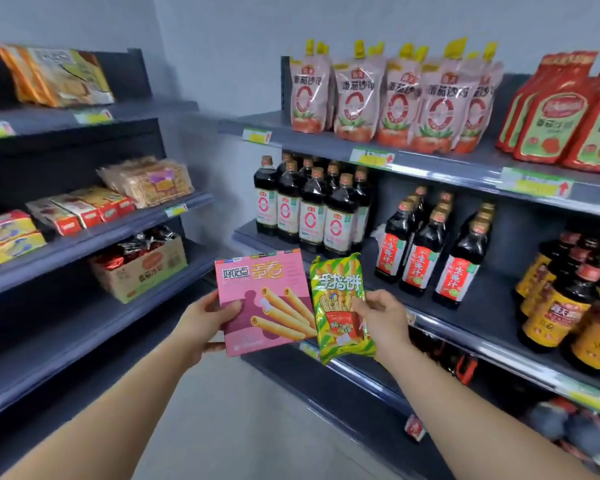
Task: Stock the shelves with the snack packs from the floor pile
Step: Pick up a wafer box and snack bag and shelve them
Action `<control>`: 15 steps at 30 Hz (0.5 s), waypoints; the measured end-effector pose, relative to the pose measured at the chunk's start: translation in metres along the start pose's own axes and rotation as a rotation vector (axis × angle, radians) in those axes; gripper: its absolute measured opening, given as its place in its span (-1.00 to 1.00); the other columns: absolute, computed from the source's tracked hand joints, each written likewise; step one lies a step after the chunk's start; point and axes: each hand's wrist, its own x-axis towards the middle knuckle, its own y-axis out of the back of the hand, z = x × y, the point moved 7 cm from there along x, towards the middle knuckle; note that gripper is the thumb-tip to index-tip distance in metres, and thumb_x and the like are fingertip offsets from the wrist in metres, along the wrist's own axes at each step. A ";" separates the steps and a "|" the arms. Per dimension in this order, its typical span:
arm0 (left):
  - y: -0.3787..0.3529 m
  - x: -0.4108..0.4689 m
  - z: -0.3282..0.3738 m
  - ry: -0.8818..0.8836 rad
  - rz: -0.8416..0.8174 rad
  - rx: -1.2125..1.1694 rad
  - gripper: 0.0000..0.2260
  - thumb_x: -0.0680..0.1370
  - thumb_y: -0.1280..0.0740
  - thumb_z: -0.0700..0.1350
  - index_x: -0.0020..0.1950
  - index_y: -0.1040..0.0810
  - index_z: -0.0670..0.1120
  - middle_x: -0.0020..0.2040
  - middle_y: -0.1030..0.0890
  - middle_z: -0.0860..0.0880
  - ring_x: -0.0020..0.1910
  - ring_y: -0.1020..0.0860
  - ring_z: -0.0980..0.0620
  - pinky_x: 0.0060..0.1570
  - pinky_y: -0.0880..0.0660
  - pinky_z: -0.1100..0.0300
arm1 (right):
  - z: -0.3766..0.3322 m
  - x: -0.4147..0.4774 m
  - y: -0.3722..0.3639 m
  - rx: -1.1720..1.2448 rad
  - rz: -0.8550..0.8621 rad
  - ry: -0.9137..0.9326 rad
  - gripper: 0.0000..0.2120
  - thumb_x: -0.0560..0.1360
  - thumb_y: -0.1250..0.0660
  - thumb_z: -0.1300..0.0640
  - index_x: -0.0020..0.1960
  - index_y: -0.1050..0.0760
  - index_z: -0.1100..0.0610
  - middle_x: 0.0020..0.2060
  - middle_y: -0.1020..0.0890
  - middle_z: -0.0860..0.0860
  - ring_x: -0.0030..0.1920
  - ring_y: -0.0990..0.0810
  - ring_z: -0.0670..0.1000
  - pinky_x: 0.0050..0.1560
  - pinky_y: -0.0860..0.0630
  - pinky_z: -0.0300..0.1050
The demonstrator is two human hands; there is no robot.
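Gripped by the left hand (pixel 201 323) at its left edge is a pink 好吃点 egg-roll box (pixel 260 306); touching it, a green 手指饼 bag (pixel 336 289) is clasped by the right hand (pixel 385 317).

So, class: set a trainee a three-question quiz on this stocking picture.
1. Which hand holds the pink box? A) left B) right C) neither
2. True or false: the green bag already lies on a shelf.
3. Fill in: the open carton sits on the ___-side shelves.

Key:
1. A: the left hand grips it.
2. False: the right hand holds it in the air.
3. left
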 end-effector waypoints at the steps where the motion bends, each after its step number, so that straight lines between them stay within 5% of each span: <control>1: 0.018 -0.002 0.007 -0.013 0.019 -0.003 -0.63 0.49 -0.44 -0.06 0.28 -0.51 0.05 0.12 -0.65 -0.05 0.03 -0.63 -0.10 -0.17 -0.59 0.00 | -0.010 -0.003 -0.018 0.008 -0.020 0.015 -0.91 0.49 -0.42 0.24 -0.15 -0.52 0.14 -0.20 -0.64 0.03 -0.18 -0.58 0.04 -0.09 -0.54 -0.04; 6: 0.099 -0.020 0.049 -0.104 0.125 -0.049 -0.69 0.53 -0.39 -0.11 0.25 -0.48 0.03 0.07 -0.63 -0.08 -0.12 -0.63 -0.03 -0.43 -0.58 0.14 | -0.060 -0.024 -0.103 0.040 -0.122 0.097 -0.90 0.51 -0.39 0.25 -0.16 -0.52 0.12 -0.22 -0.64 0.02 -0.22 -0.59 0.00 -0.21 -0.54 -0.13; 11: 0.177 -0.029 0.085 -0.173 0.241 -0.084 -0.59 0.51 -0.42 -0.10 0.31 -0.40 0.02 0.12 -0.61 -0.06 -0.02 -0.63 -0.09 -0.19 -0.60 -0.03 | -0.108 -0.042 -0.184 0.095 -0.221 0.170 -0.97 0.53 -0.36 0.28 -0.07 -0.52 0.20 -0.22 -0.61 -0.01 -0.25 -0.57 -0.07 -0.29 -0.48 -0.22; 15: 0.226 -0.039 0.109 -0.235 0.308 -0.090 -0.67 0.53 -0.39 -0.12 0.25 -0.41 0.03 0.04 -0.62 -0.10 -0.12 -0.64 -0.06 -0.25 -0.61 0.01 | -0.136 -0.052 -0.244 0.129 -0.283 0.216 -0.95 0.53 -0.35 0.27 -0.02 -0.50 0.18 -0.20 -0.60 -0.04 -0.24 -0.55 -0.16 -0.33 -0.43 -0.32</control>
